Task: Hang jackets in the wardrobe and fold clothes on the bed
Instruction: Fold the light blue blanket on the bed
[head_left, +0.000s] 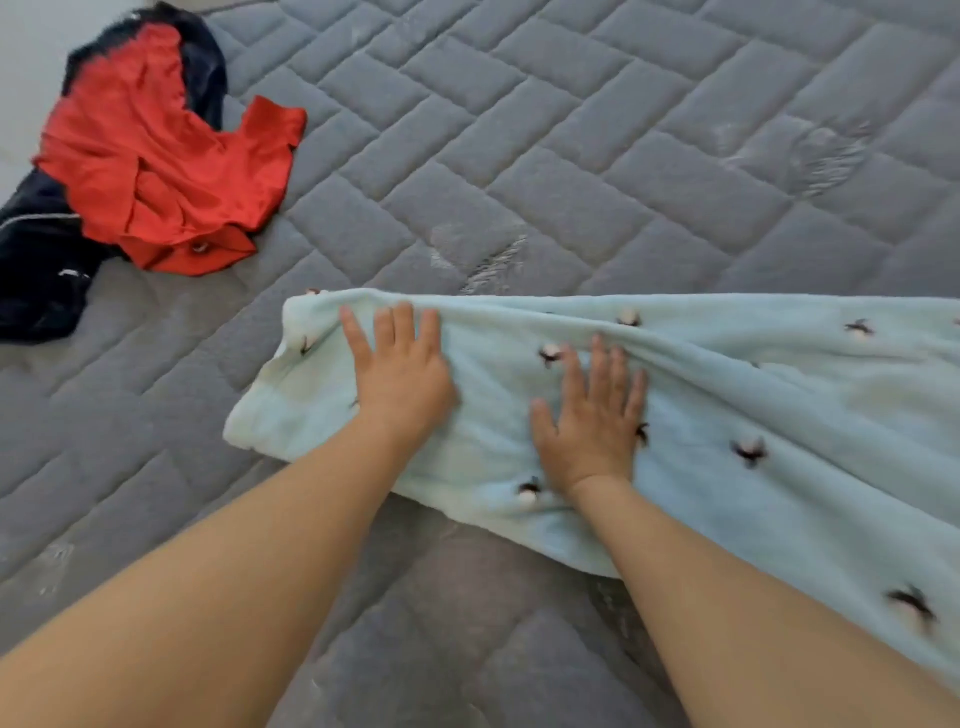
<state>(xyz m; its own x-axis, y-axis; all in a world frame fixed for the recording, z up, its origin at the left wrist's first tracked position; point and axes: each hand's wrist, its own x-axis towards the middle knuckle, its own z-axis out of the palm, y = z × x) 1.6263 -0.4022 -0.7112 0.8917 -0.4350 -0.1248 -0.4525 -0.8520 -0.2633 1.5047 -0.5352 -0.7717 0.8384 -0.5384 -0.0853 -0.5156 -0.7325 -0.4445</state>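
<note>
A pale mint fleece garment (727, 395) with small dark-and-white motifs lies folded lengthwise across the grey quilted mattress (519, 145), running from the centre off the right edge. My left hand (400, 369) presses flat on its left end, fingers spread. My right hand (592, 415) lies flat on the cloth just to the right, palm down, fingers apart. Neither hand grips the fabric.
At the far left of the mattress a crumpled red garment (156, 156) lies heaped on top of a dark navy one (41, 270) with a white stripe. Pale floor (26, 62) shows beyond the bed's top-left corner.
</note>
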